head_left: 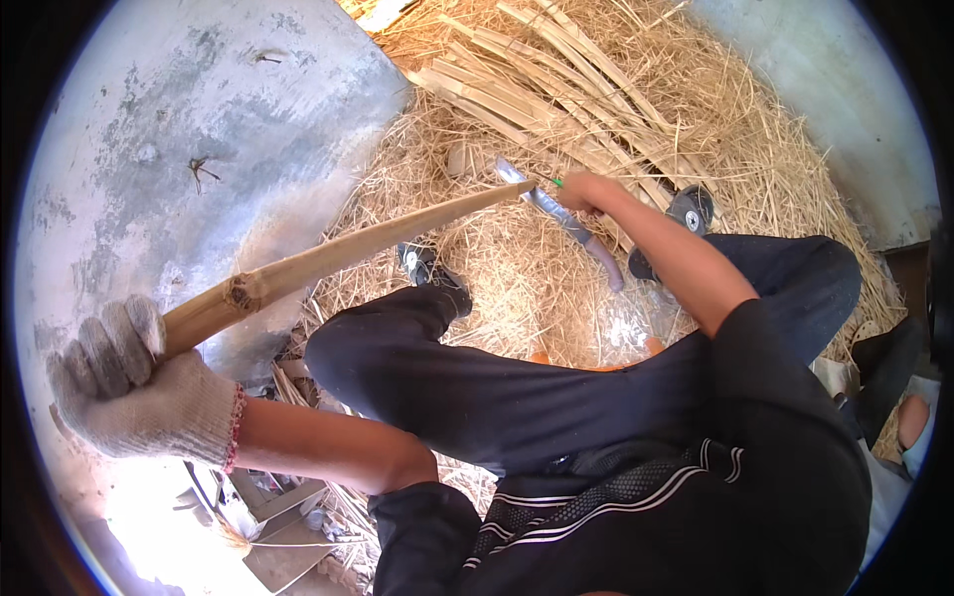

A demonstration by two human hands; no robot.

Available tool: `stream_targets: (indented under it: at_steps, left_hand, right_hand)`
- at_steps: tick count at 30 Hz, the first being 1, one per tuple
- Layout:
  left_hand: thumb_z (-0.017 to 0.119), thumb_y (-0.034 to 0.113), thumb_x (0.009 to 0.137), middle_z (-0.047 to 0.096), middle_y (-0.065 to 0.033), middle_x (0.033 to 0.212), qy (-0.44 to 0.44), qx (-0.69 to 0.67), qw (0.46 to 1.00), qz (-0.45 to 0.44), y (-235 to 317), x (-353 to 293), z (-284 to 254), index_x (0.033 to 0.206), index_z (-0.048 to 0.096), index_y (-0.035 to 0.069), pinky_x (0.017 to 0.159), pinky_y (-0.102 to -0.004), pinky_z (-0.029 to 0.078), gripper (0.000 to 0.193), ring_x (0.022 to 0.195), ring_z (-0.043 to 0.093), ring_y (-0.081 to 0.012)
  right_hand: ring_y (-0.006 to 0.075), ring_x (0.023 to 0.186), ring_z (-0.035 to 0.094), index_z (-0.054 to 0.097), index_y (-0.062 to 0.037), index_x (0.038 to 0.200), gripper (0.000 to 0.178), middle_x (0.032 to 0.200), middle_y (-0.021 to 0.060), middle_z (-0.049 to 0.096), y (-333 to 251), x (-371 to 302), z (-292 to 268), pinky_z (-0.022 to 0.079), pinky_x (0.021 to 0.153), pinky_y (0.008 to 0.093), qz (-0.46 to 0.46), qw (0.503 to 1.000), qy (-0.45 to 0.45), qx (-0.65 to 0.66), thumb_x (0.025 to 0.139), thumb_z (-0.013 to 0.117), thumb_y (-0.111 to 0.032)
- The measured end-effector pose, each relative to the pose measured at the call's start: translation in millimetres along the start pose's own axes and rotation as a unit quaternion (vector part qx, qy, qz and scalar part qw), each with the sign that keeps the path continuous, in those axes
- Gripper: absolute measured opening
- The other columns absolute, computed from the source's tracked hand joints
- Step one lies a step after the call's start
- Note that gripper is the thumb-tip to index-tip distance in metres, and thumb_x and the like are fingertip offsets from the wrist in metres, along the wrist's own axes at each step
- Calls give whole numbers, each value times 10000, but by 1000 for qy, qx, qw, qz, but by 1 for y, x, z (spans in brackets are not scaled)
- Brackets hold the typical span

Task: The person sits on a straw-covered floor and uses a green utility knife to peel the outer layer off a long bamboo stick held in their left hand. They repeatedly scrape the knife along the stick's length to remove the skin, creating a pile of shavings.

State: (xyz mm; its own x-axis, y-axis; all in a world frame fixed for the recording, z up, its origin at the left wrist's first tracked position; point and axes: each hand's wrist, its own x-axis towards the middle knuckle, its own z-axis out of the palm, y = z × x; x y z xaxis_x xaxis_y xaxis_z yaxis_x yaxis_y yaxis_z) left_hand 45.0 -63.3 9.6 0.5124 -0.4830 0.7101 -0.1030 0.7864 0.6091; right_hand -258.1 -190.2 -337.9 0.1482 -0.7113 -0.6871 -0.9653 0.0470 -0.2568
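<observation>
Gloved left hand (129,382) fingers wrapped around bamboo strip (338,256) slanting up over straw, bare right hand (586,191) fingers closed on knife (566,221) at strip's far tip, split bamboo pile (556,89) beyond

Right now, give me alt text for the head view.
A gloved left hand grips a long bamboo strip while the bare right hand reaches a knife lying on straw. More split bamboo strips lie beyond.
</observation>
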Motion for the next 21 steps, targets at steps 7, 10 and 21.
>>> stream_targets:
  at_steps: [7,10,21]
  left_hand:
    - [525,96,865,322,20,493,148,89,983,63,12,-20,36,580,354,140,354,-260,286,336,369,277,-84]
    - [546,85,857,339,17,495,108,4,994,20,15,-22,34,583,369,137,360,-276,316,330,363,285,-86]
    - [554,105,857,431,-5,540,121,8,993,9,19,-29,26,605,450,101,414,-309,417,272,393,376,-106]
  right_hand:
    - [321,671,631,481,57,1161,394,750,202,613,-116,-164,-32,499,617,453,-273,929,134,209,1006,392,-294]
    - [382,703,635,489,70,1134,400,766,235,624,-126,-185,-7,495,634,484,-255,915,216,228,1004,385,-293]
    - [425,777,631,481,70,1161,388,790,283,620,-91,-124,22,491,742,525,-177,940,196,217,1001,365,-265]
